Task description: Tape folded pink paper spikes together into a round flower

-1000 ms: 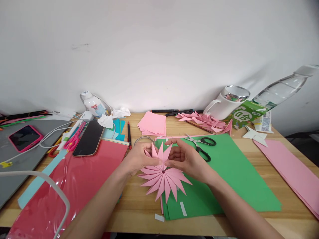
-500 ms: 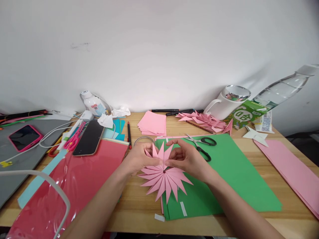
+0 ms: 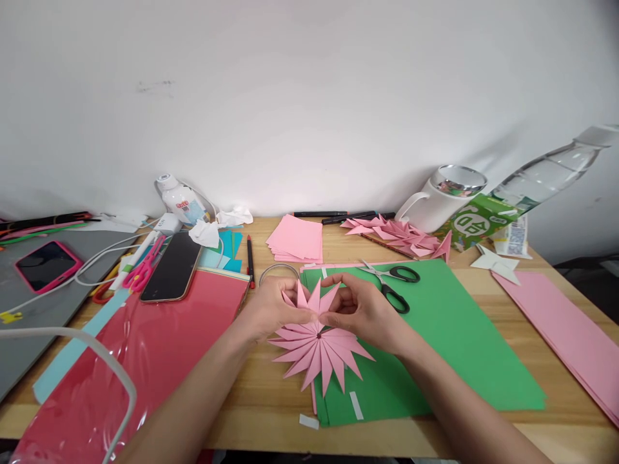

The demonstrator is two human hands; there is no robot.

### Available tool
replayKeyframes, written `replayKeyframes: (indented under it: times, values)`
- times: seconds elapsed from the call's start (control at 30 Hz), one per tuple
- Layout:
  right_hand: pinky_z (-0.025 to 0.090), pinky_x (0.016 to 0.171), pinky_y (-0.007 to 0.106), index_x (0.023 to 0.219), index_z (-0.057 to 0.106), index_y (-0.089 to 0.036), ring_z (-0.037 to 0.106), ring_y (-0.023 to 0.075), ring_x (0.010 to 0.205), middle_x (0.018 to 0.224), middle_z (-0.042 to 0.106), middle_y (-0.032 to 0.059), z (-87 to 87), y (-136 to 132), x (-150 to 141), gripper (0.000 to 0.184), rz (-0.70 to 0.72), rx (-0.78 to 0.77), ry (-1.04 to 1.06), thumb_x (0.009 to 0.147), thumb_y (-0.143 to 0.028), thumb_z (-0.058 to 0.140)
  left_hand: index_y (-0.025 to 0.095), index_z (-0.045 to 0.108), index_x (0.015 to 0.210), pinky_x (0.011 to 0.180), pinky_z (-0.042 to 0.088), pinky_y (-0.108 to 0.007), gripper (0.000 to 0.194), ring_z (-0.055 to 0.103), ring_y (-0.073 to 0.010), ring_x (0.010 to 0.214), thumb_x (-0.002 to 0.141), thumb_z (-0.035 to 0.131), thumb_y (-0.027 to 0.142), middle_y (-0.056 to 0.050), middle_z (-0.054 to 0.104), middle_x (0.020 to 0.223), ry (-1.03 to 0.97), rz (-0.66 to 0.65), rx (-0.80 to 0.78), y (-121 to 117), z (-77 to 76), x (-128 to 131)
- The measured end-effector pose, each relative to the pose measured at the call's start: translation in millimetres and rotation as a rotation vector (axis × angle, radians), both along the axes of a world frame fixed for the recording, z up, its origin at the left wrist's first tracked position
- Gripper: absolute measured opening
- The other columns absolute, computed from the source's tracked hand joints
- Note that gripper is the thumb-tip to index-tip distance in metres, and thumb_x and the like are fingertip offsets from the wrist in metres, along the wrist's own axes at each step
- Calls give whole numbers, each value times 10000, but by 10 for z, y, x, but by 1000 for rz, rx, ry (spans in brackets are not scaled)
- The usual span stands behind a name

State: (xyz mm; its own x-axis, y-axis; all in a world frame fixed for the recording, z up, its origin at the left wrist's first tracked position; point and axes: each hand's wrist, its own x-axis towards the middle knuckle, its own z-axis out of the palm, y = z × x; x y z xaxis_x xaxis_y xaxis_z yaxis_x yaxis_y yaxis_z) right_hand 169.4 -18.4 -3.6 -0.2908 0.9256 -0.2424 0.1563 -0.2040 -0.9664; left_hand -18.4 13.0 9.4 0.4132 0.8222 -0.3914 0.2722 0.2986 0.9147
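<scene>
A pink folded-paper star (image 3: 319,361) with several narrow points fanned round a small central hole is held in front of me. My left hand (image 3: 278,308) pinches its upper left part between thumb and fingers. On the upper right, my right hand (image 3: 362,312) is closed on it too, the thumbs nearly meeting above the hole. Some of the points behind the fingers are hidden. Under the star's right side lie green paper sheets (image 3: 449,341), with black-handled scissors (image 3: 393,283) on them beyond my right hand.
Pink paper squares (image 3: 296,240) and folded pink pieces (image 3: 396,235) lie at the back. A white mug (image 3: 430,206), a green carton (image 3: 478,219) and a plastic bottle (image 3: 546,171) stand right. A phone (image 3: 171,267) rests on red sheets (image 3: 178,341); pink strips (image 3: 565,335) lie far right.
The star's upper points have tilted slightly and sit a little lower between my fingers. Both hands keep their grip in nearly the same place.
</scene>
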Motion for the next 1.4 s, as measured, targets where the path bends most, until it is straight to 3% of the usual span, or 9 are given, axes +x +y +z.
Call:
replayKeyframes:
  times: [0.37,0.53,0.77,1.07,1.4]
  values:
    - [420,534,251,884,521,-170,570,131,561,587,586,-36,-9,5,-56,397,11,-34,4,638,-344,780,147,502,551,431,250,-175,230,383,-45,442,553,732,160,82,453,468,15,-15,-28,-26,85,3]
    - [419,513,239,884,517,-180,587,130,534,572,627,-44,-8,51,-30,506,-20,-62,82,541,-339,853,148,479,526,420,204,-187,322,332,-43,444,559,771,280,70,432,490,28,-13,-9,-5,125,-10]
    - [536,636,315,604,574,-161,675,174,615,611,661,4,-19,55,-40,423,-19,-121,155,493,-465,847,139,458,506,476,178,-207,378,268,-59,518,648,703,389,60,324,550,50,-8,145,24,105,-37]
    - [555,683,370,690,660,-136,697,221,684,667,700,50,-71,46,-69,430,87,-146,108,540,-509,815,154,441,501,474,173,-219,368,269,-64,498,670,685,371,62,314,528,81,-59,133,-7,98,-22]
    - [550,692,339,679,610,-148,691,186,676,672,689,21,-66,71,-41,386,32,-181,191,538,-421,844,162,421,491,457,173,-211,450,242,-65,499,675,664,493,64,283,526,62,-55,172,27,161,-33]
